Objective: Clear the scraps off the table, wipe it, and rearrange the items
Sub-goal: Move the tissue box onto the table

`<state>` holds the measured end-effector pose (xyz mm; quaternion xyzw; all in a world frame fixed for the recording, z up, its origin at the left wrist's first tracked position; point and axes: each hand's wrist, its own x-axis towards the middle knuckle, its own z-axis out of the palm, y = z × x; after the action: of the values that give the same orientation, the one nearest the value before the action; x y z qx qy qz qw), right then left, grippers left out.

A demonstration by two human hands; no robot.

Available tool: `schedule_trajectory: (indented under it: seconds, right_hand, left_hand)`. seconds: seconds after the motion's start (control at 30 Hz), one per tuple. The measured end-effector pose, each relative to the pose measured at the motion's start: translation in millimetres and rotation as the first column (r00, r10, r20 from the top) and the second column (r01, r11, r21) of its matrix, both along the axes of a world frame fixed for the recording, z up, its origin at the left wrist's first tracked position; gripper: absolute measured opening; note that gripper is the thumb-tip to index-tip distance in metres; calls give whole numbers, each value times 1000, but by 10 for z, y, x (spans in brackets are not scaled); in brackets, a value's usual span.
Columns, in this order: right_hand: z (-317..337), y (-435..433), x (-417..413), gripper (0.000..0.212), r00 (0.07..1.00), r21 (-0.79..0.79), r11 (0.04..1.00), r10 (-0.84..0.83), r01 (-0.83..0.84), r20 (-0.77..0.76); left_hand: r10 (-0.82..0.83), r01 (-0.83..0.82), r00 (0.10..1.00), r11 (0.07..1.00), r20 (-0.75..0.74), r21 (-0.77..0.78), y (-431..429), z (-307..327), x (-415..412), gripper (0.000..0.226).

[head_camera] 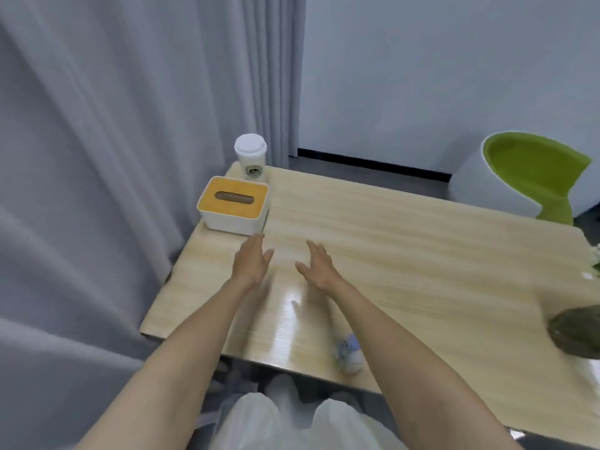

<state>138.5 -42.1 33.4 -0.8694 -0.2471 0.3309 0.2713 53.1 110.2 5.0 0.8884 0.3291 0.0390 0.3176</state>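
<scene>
Tabletop (422, 254) of pale wood stands beside a grey curtain (113, 157). At its far left corner a tissue box (233, 206) with a yellow lid sits just in front of a white lidded cup (250, 157). The left hand (251, 263) and the right hand (319, 266) reach over the middle, each grip released, fingers straight. A crumpled scrap (350, 354) lies near the front edge, beside the right forearm. A dark blurred thing (578, 332) lies at the right edge.

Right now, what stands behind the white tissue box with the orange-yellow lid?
A white lidded paper cup stands just behind the tissue box, at the light wooden table's far corner. The box hides the cup's base, so whether they touch is unclear.
</scene>
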Motion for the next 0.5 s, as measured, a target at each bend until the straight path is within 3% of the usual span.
schedule_trajectory:
  seconds: [0.27, 0.5]
  right_hand:
    - [-61, 817, -21, 70, 988, 20, 990, 144, -143, -59]
    - [-91, 1350, 258, 70, 986, 215, 977, 43, -7, -161]
  left_hand:
    - [200, -203, 978, 978, -51, -57, 949, -99, -371, 54]
    - [359, -349, 933, 908, 2, -232, 1488, -105, -7, 54]
